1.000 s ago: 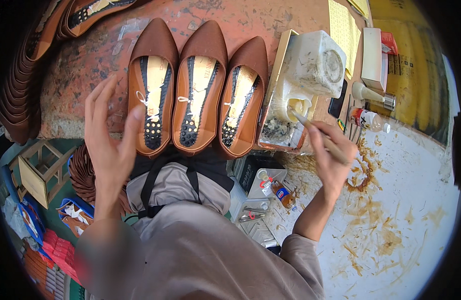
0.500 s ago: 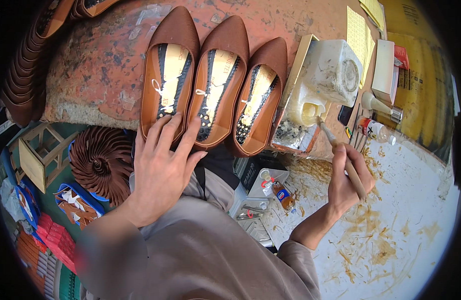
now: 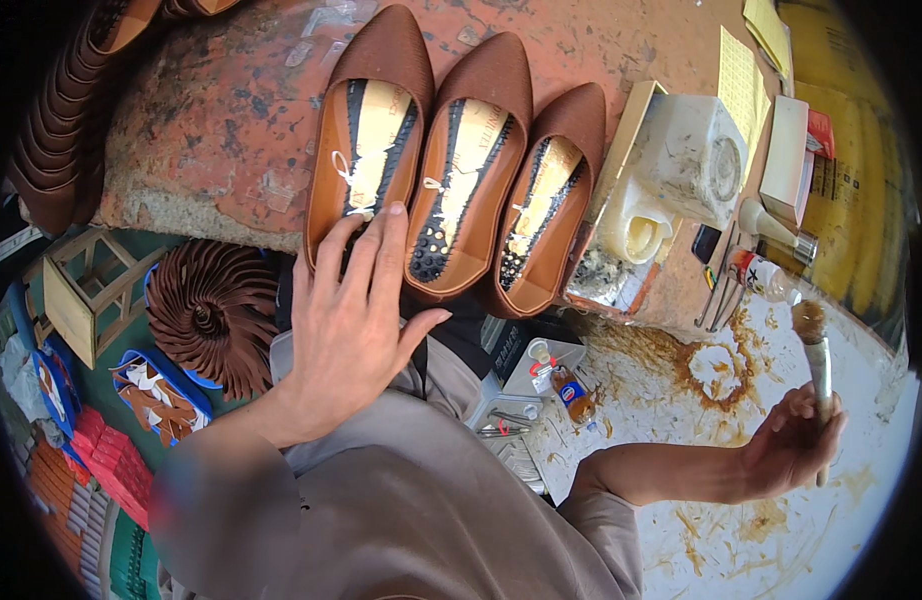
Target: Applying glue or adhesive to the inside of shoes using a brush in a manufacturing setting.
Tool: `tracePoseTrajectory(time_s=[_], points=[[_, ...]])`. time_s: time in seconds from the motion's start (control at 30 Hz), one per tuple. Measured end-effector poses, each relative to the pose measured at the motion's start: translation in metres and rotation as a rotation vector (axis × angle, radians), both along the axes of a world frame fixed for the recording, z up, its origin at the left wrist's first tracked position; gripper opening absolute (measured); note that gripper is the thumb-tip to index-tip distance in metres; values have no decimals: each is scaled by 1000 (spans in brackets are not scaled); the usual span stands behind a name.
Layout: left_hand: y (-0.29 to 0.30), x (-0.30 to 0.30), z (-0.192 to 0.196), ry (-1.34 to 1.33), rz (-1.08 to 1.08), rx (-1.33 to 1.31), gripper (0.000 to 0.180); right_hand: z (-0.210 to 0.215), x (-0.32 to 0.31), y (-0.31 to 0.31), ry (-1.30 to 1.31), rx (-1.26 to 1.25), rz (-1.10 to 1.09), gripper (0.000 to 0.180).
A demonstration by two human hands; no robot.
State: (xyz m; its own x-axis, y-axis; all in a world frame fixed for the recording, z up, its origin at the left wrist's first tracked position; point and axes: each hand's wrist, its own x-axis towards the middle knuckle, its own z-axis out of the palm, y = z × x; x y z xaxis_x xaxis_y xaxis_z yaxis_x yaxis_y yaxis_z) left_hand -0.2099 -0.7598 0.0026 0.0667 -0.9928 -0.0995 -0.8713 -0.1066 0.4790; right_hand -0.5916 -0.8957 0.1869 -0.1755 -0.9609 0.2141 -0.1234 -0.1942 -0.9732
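Observation:
Three brown pointed flat shoes lie side by side on the bench, toes away from me: a left shoe [image 3: 389, 48], a middle shoe [image 3: 493, 72] and a right shoe [image 3: 573, 118]. Pale insoles with dark dotted strips and short white ties show inside them. My left hand [image 3: 346, 320] is open, its outstretched fingertips at the heel of the left shoe. Out to the right, my right hand [image 3: 789, 448] grips a wooden-handled brush [image 3: 821, 372], bristles upward. A cut-open whitish plastic jug [image 3: 686, 150] with yellowish stuff in its mouth lies beside the right shoe.
The reddish, stained bench [image 3: 211, 150] bears a row of nested brown shoes [image 3: 51, 165] at far left. A spiral of brown shoe parts [image 3: 206, 315] sits below. A clear bottle [image 3: 766, 277] and a phone [image 3: 704, 243] lie right of the jug. A glue-stained white surface [image 3: 671, 530] spreads at right.
My right hand has drawn the brush out of the jug's mouth and swung it right, bristles now up. The shoes and bench appear shifted slightly right in view. My left hand stays at the left shoe.

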Motion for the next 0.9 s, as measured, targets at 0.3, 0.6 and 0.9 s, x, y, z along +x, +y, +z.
tracePoseTrajectory(time_s=[0.3, 0.6, 0.9], points=[[-6, 0, -3, 36, 17, 1, 98, -94, 190, -1, 683, 43, 515, 22], [-8, 1, -2, 62, 14, 16, 94, -133, 203, -12, 689, 318, 778, 17], [-8, 2, -1, 35, 12, 41, 96, -130, 211, -38, 814, 23, 1030, 23]])
